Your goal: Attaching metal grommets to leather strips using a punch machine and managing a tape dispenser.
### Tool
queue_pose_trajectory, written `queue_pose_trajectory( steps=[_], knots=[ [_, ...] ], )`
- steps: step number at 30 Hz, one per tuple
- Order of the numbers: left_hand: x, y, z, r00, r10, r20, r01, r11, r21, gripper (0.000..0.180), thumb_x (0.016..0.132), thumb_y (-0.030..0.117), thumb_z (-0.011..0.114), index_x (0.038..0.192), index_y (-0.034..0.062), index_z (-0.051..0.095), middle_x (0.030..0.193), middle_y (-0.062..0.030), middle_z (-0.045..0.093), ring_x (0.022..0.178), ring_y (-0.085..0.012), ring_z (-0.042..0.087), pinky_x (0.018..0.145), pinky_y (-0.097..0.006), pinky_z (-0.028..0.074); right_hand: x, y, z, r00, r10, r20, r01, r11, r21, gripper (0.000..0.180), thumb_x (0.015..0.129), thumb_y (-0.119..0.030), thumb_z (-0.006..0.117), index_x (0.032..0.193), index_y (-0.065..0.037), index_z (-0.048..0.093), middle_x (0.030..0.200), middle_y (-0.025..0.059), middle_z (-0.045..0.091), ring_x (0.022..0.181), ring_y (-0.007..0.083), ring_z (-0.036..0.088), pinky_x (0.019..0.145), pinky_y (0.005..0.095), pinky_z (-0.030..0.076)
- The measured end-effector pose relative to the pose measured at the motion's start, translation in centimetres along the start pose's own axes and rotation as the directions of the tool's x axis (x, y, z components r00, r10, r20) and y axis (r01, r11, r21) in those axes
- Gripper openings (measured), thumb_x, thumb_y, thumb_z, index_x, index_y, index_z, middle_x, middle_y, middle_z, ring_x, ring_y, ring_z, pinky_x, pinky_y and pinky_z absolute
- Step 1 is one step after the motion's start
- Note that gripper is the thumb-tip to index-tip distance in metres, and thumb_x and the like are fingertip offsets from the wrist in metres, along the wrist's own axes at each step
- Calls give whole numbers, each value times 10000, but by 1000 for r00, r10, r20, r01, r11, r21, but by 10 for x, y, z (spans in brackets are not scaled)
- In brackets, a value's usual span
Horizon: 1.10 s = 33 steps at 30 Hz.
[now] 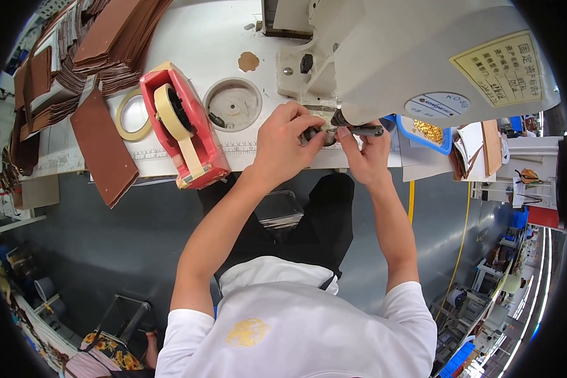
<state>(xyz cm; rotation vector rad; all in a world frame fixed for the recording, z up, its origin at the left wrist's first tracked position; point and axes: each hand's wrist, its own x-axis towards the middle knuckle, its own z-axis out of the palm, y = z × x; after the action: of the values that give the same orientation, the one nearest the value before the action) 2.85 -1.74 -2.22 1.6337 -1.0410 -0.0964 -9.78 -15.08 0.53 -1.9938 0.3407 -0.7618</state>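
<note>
My left hand (285, 142) reaches in at the working point of a large light-grey machine (384, 50). Its thumb and fingers pinch a small dark piece (309, 134) whose kind I cannot make out. My right hand (368, 157) is closed on a dark, narrow, handle-like piece (367, 130), the thumb pressing from the near side. Both hands nearly meet beneath the machine's dark lower tip (338, 118). Whether the two dark pieces are joined is hidden by the fingers and the machine head.
A red tape dispenser (217, 165) stands left of my hands, beside a tape roll (125, 116). Brown panels (104, 142) pile up at the far left, one overhanging the table edge. On the right sits a blue tray (444, 146) of small gold pieces. A person sits lower left.
</note>
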Motion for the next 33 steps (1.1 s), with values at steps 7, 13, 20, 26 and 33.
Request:
queue_pose_trajectory(
  steps=[7, 13, 20, 26, 33],
  knots=[
    [1, 2, 1, 1000, 12, -4, -12, 1000, -3, 204, 727, 128, 816, 911, 66, 754, 899, -61, 627, 836, -250, 633, 684, -349, 536, 0, 2, -3, 1000, 13, 9, -13, 999, -33, 137, 879, -44, 664, 1007, 4, 656, 910, 89, 661, 792, 187, 654, 724, 298, 507],
    [2, 7, 1, 998, -65, -15, 64, 997, -40, 200, 728, 154, 831, 858, 44, 727, 880, -60, 625, 790, -229, 625, 640, -334, 529, -1, 7, -3, 1000, 12, 6, -11, 1000, -28, 142, 870, -27, 651, 1003, 23, 652, 917, 94, 672, 804, 180, 663, 729, 300, 516],
    [3, 7, 1, 997, -73, -6, 73, 997, 3, 179, 726, 145, 826, 843, 43, 736, 858, -54, 632, 765, -224, 628, 625, -340, 520, 4, -6, -2, 995, 85, 46, -84, 996, -5, 171, 878, 39, 600, 1044, 78, 610, 943, 123, 703, 829, 169, 716, 758, 293, 579],
    [3, 6, 2, 998, -68, -3, 68, 998, 7, 180, 714, 139, 828, 840, 44, 741, 844, -56, 636, 764, -233, 625, 633, -351, 518, 3, -4, 0, 994, 105, 15, -106, 993, 61, 190, 874, 52, 597, 1057, 101, 598, 951, 134, 711, 850, 172, 725, 777, 299, 599],
    [0, 13, 4, 993, -105, -49, 105, 994, -5, 189, 698, 140, 841, 832, 47, 746, 848, -54, 637, 820, -235, 616, 631, -355, 511, 4, -1, -1, 996, 89, 26, -90, 995, 41, 183, 868, 44, 608, 1045, 90, 612, 943, 133, 721, 838, 171, 727, 766, 296, 593]
  ],
)
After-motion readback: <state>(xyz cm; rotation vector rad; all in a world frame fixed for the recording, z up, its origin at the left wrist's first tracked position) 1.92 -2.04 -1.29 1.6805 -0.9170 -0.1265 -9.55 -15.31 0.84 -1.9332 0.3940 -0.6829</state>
